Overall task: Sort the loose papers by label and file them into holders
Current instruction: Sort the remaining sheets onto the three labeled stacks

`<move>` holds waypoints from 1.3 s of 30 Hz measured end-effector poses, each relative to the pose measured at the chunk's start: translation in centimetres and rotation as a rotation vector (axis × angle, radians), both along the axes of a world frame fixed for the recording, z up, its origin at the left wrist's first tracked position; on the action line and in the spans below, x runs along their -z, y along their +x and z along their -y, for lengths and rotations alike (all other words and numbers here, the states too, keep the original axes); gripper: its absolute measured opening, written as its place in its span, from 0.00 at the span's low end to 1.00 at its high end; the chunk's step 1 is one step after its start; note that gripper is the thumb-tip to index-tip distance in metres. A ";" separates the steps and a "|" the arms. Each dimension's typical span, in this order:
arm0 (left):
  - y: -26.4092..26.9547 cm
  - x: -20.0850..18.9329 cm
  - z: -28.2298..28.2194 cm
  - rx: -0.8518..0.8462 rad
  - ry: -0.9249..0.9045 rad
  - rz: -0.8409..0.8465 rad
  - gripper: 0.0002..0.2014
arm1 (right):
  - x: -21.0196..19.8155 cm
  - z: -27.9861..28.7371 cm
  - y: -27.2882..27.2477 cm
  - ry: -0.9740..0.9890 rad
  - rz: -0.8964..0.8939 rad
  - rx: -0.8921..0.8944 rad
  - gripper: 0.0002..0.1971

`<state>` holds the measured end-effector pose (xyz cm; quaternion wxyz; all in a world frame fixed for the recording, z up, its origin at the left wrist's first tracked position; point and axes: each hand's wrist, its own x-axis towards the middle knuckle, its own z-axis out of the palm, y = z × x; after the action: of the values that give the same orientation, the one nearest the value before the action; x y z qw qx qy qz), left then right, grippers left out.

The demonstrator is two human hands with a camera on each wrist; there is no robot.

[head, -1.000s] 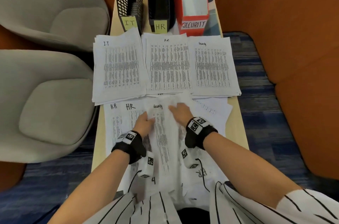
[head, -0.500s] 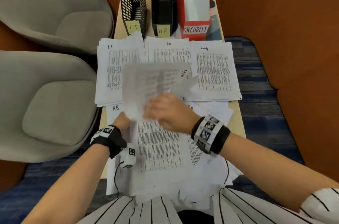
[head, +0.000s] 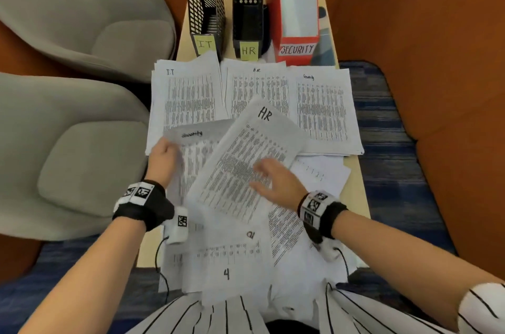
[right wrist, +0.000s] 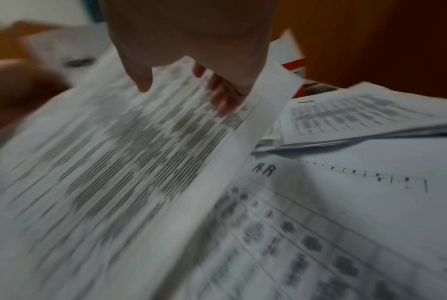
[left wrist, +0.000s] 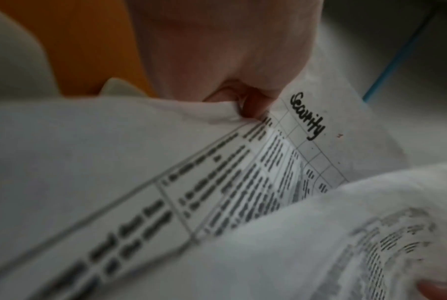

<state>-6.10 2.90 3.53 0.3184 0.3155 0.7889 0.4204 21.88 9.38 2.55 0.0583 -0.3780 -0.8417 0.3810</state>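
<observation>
Left-hand [left wrist: 217,50] pinch on "Security" sheet [left wrist: 319,130]

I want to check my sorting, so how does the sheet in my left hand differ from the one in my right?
The left hand pinches the Security sheet at its top corner; the right hand grips the HR sheet by its side edge. The HR sheet lies tilted over the Security sheet, its label written bigger. Both are white printed tables, lifted off the loose pile.

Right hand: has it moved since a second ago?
Yes. The right hand was pressed on the loose pile near the table's front; now it holds an HR sheet lifted off the pile, tipped toward the sorted HR stack.
</observation>
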 end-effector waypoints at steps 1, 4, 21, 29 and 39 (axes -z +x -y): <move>-0.4 -1.2 -0.7 0.007 0.045 -0.033 0.13 | -0.5 -1.5 -0.4 0.002 -0.062 0.197 0.30; -0.5 -4.4 -2.8 0.126 0.070 -0.036 0.13 | -1.5 -4.8 -1.3 -0.228 -0.297 0.512 0.51; 0.5 -9.4 -8.5 0.072 0.276 -0.012 0.12 | 0.8 -7.9 -2.1 -0.603 -0.173 0.455 0.54; 0.6 -13.2 -11.8 -0.143 0.585 0.792 0.09 | -0.7 -9.0 -3.2 -0.673 -0.401 0.410 0.30; 3.7 -5.1 -10.9 0.450 -0.466 0.013 0.22 | 0.1 -15.6 5.1 -0.602 -0.269 1.155 0.14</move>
<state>-2.36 13.78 8.59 0.4721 0.3980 0.7722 0.1496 26.98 25.01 2.47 0.2496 -0.7171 -0.3462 0.5510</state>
